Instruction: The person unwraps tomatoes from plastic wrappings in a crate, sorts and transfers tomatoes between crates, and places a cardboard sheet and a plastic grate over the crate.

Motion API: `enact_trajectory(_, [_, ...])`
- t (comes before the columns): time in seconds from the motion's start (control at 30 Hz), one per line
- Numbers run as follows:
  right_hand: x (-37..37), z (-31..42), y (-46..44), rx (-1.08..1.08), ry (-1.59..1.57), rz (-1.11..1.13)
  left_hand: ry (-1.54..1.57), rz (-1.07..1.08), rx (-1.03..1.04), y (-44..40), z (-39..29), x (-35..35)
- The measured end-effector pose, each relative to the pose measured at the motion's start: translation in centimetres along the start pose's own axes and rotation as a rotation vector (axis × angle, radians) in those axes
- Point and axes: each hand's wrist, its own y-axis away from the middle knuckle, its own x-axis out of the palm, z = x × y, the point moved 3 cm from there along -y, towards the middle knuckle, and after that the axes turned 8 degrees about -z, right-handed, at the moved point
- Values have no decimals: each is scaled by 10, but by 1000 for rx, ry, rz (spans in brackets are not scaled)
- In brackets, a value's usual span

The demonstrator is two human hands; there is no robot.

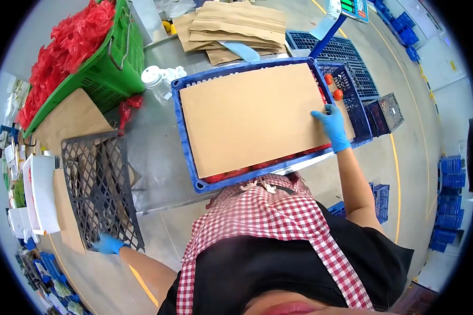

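A blue crate (182, 126) stands on the metal table, with a brown cardboard sheet (252, 118) lying over red produce that shows along its near and right edges. My right hand (333, 126), in a blue glove, rests at the sheet's right edge, fingers apart. At the lower left my left hand (108, 244), also gloved in blue, is at the near end of a black mesh crate (97, 184); its fingertips are hard to make out against the lattice. Two tomatoes (338, 95) lie in a second blue crate (355, 89) on the right.
A green crate (102, 73) heaped with red net bags (71, 47) stands at the left. Cardboard sheets (236, 26) are stacked at the table's back. A scale (354, 9) rises behind the blue crate. A white box (41, 194) is at the far left.
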Motion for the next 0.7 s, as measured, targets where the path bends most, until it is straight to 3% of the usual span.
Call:
enact_trajectory(0.07, [-5,-8,-12,184,-406,138,646,277,-102,25,-28,33])
enact_trajectory(0.1, [-9,2,-15,166,-461,193,603,486,-21,54,-90,6])
enact_trajectory(0.13, [-16,6,-24,150,-510,250,805,647,-45,93,-147,-23])
enact_trajectory(0.17, [-23,8,-36,132,-481,259,961,828,-34,121,-163,-8])
enact_trajectory(0.2, [-27,14,-45,158,-516,234,1005,1012,-159,151,-195,-25])
enact_trajectory(0.23, [-29,15,-58,189,-599,229,971,1023,-11,176,-211,-23])
enact_trajectory(0.37, [-16,15,-93,257,-731,217,977,1187,122,248,-272,-66])
enact_trajectory(0.47, [15,-9,-145,316,-897,303,914,1280,395,297,-289,-95])
enact_trajectory(0.57, [46,14,-190,330,-916,224,747,833,1099,315,-318,-140])
enact_trajectory(0.6, [67,13,-224,334,-984,258,787,969,1096,323,-327,-144])
enact_trajectory(0.63, [74,25,-244,147,-931,233,839,1186,964,335,-333,-148])
enact_trajectory(0.67, [88,34,-267,292,-1109,200,884,1396,817,347,-338,-150])
enact_trajectory(0.7, [87,57,-272,327,-1087,191,893,1351,917,360,-341,-145])
